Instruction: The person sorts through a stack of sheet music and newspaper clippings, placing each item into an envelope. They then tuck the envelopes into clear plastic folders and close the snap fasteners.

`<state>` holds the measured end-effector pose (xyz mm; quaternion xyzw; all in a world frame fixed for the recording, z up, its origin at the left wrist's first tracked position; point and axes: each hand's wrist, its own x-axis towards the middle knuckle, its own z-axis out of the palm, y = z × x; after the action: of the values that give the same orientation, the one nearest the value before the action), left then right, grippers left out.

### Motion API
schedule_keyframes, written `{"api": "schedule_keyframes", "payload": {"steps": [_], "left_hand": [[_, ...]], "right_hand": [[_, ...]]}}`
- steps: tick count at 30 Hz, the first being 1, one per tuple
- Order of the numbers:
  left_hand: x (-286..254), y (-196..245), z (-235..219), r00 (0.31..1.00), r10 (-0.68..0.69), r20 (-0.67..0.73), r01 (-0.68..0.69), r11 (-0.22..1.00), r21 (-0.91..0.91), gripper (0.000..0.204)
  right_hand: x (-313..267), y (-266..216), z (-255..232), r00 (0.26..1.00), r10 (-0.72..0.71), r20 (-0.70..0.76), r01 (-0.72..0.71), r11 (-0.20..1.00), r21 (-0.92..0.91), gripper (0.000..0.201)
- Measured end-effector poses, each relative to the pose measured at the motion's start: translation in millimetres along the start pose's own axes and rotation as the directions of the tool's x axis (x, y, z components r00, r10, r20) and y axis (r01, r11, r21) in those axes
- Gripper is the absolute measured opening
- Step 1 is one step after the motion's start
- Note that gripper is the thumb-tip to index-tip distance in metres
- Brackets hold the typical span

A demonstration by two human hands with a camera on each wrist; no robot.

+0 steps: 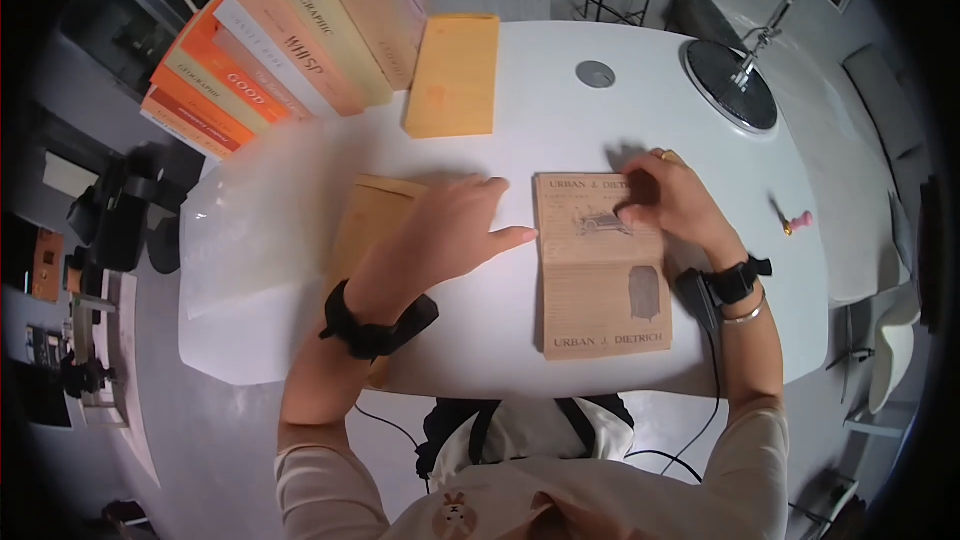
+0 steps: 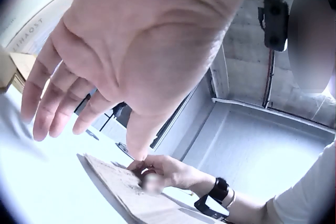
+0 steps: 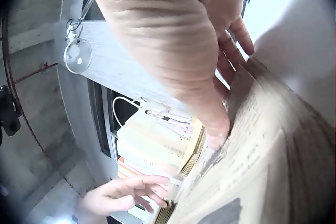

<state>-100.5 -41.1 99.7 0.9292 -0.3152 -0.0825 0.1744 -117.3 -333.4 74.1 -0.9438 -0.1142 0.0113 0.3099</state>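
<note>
A brown printed booklet [image 1: 590, 285] with a car drawing and "URBAN J. DIETRICH" lies on the white table. At its upper right, my right hand [image 1: 680, 202] has the thumb on the printed face and curled fingers at the edge; the right wrist view shows this thumb on the paper [image 3: 247, 140] and fingertips at the page edge. My left hand [image 1: 445, 225] hovers left of the booklet, fingers spread and holding nothing, its thumb pointing at the booklet's left edge. In the left wrist view its palm [image 2: 126, 50] is bare. A tan envelope [image 1: 385, 202] lies partly under my left forearm.
Upright books [image 1: 300, 40] stand at the back left, with another tan envelope [image 1: 455, 75] beside them. A translucent plastic sheet [image 1: 255, 225] covers the left side. A grey disc [image 1: 595, 74], a round stand base [image 1: 730, 85] and a small pink object [image 1: 799, 222] are farther right.
</note>
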Motion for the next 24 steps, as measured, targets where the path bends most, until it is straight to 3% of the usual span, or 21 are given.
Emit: {"api": "schedule_keyframes", "payload": {"steps": [1,4,7,10,13,16,19,24], "left_hand": [[-3.3,-3.7,6.1,0.998,0.024,-0.055,-0.026,0.999,-0.041,0.048],[-6.0,-9.2,16.9,0.996,-0.085,-0.002,0.082,0.976,-0.204,0.042],[-2.6,-5.3,19.8,0.988,-0.154,0.008,0.149,0.939,-0.311,0.036],[0.0,3.7,18.9,0.989,-0.151,-0.009,0.131,0.882,-0.452,0.033],[4.9,-0.4,32.0,0.992,-0.102,-0.073,0.045,0.834,-0.55,0.03],[9.9,-5.7,39.0,1.0,-0.011,-0.009,0.002,0.72,-0.694,0.026],[12.8,-15.1,49.3,0.992,-0.042,0.118,0.118,0.64,-0.759,0.022],[15.3,-21.6,64.2,0.996,-0.088,-0.011,0.04,0.555,-0.831,0.019]], "right_hand": [[0.3,1.8,0.6,1.0,0.0,-0.017,0.002,0.996,0.085,0.036],[1.8,15.0,11.8,0.997,0.005,-0.076,0.015,0.965,0.261,0.026],[1.5,19.8,14.3,0.988,0.141,-0.067,-0.101,0.906,0.411,0.017],[0.8,20.2,11.6,0.981,0.077,-0.179,-0.002,0.922,0.388,0.009],[0.9,17.3,9.2,0.962,0.069,-0.264,0.077,0.858,0.508,0.01],[0.6,13.7,10.7,0.961,0.108,-0.255,0.061,0.816,0.575,0.01],[1.4,10.8,14.3,0.964,0.137,-0.23,0.041,0.775,0.631,0.011],[-0.1,-1.9,16.1,0.958,0.178,-0.225,0.039,0.696,0.717,0.013]]}}
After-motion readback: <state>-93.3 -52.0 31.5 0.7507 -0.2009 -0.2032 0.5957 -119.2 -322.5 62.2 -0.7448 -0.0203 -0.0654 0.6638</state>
